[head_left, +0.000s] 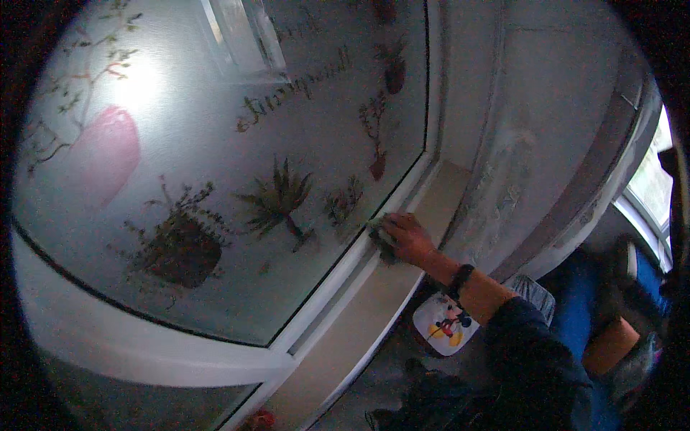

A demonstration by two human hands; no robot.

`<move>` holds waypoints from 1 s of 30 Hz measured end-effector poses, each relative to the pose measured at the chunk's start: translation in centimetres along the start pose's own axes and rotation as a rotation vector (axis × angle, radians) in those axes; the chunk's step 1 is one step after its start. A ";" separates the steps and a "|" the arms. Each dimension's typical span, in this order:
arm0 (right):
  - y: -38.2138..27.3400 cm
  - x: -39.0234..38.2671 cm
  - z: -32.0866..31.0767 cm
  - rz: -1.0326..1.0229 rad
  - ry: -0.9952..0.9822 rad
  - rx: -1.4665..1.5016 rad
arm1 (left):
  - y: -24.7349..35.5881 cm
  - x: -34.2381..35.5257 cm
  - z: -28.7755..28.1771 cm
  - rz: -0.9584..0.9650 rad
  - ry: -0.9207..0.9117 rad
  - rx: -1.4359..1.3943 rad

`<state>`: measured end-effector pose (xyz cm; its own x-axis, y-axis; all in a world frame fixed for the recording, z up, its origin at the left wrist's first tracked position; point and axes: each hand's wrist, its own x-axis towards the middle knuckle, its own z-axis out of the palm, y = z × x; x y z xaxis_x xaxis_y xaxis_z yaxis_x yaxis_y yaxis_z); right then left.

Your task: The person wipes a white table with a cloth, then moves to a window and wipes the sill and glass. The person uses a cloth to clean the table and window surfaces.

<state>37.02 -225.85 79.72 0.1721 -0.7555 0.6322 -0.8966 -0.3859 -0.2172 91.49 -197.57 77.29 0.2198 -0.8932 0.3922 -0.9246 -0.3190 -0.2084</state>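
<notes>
My right hand (408, 238) is closed around a crumpled grey-green cloth (384, 241). It presses the cloth against the white window frame (338, 268), where the frame meets the pale sill (366, 284). A dark band circles the wrist, and a dark sleeve covers the arm from the elbow. Beside the hand rises a frosted glass pane (237, 165) printed with potted plants, branches and a pink oval. The cloth sits by the pane's lower right edge. My left hand is out of the picture.
Under my forearm is a small stool (445, 323) with a cartoon figure on its white top. A pale curtain (503, 172) hangs on the right. Blue fabric (575, 302) and an orange-brown box (611, 345) lie at the lower right. Something red (260, 419) shows at the bottom.
</notes>
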 end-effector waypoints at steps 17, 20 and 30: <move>22.9 5.2 -2.0 0.507 -0.204 -0.411 | 2.3 1.5 -3.9 0.043 0.077 0.054; 26.8 7.3 -1.2 0.521 -0.199 -0.453 | 1.7 0.5 -3.0 0.008 -0.063 0.309; 22.0 5.8 -1.8 0.453 -0.185 -0.242 | 0.7 1.1 -3.3 0.140 0.128 -0.073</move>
<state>17.56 -237.78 80.00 -0.2038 -0.9069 0.3688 -0.9622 0.1160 -0.2464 90.03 -197.75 80.55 0.0504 -0.8783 0.4754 -0.9644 -0.1664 -0.2053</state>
